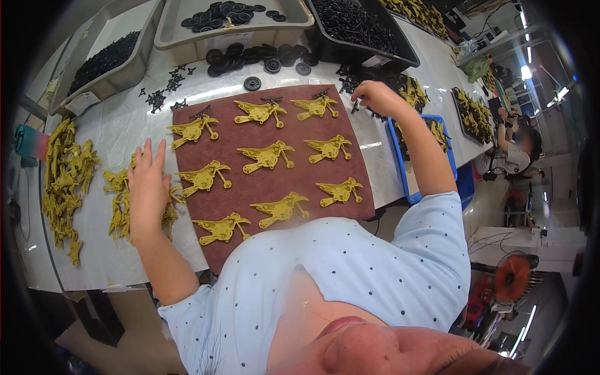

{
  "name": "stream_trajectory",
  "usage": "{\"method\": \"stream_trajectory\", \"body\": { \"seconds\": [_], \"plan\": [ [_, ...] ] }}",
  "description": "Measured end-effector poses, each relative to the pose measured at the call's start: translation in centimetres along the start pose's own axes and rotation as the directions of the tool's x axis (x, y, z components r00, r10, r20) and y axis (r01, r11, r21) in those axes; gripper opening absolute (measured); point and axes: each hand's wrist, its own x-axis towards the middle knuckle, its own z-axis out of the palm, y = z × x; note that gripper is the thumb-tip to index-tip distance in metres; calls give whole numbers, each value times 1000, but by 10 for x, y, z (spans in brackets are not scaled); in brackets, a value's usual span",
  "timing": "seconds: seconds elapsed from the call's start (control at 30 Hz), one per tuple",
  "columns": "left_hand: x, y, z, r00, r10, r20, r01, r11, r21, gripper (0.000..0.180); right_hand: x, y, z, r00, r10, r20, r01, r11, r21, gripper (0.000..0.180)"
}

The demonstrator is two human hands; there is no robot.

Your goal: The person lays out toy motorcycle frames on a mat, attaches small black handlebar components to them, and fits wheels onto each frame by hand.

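Surface (139,128): mat (297,131), likely padding. Yellow pile (119,184) left, within reach. Left hand (149,178) over it, fingers wide; right hand (379,99) fingers narrow, can't tell if gripping. Yellow parts (267,156) in spaced rows on mat, probably for access. Black bits (349,85) by right hand.

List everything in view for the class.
Table: one, silvery, under the mat
Mat: one, maroon, on the table
Moulded parts: nine, yellow, on the mat
Heaps: several, yellow, left and upper right
Small parts: many, black, beyond the mat
Wheels: many, black, beyond the mat and in a bin
Bins: three, two grey, one black, along the top
Tray: one, blue, right of the mat
Dark tray: one, black, far right
Container: one, teal, far left
Bundle: one, green, upper right
Co-worker: one, pale top, far right
Disc: one, orange, lower right
Shirt: one, light blue, lower middle
Left hand: one, bare, at a yellow heap
Right hand: one, bare, near small parts
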Motion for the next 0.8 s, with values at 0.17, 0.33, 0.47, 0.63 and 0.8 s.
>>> {"method": "stream_trajectory", "body": {
  "seconds": [0.17, 0.33, 0.47, 0.63, 0.8],
  "plan": [
    [-11, 12, -11, 996, -3, -93, 6, 999, 34, 57, -3, 6, 27, 993, -100, -69, 86, 980, -181, 18],
    [-42, 50, -3, 951, 301, -62, -304, 885, -352, 46, -1, -32, 11, 952, 272, -139, -276, 961, -16, 20],
    [-54, 68, 3, 915, 401, 43, -374, 883, -284, 49, 20, -87, 24, 957, 124, -261, -46, 957, 287, 20],
    [-51, 63, 18, 904, 425, 52, -413, 897, -157, 50, 49, -198, 36, 991, -133, -29, 124, 793, 597, 20],
    [-44, 60, 12, 906, 411, 106, -381, 897, -224, 44, 85, -257, 72, 953, -301, 34, 236, 809, 539, 16]
  ]
}}
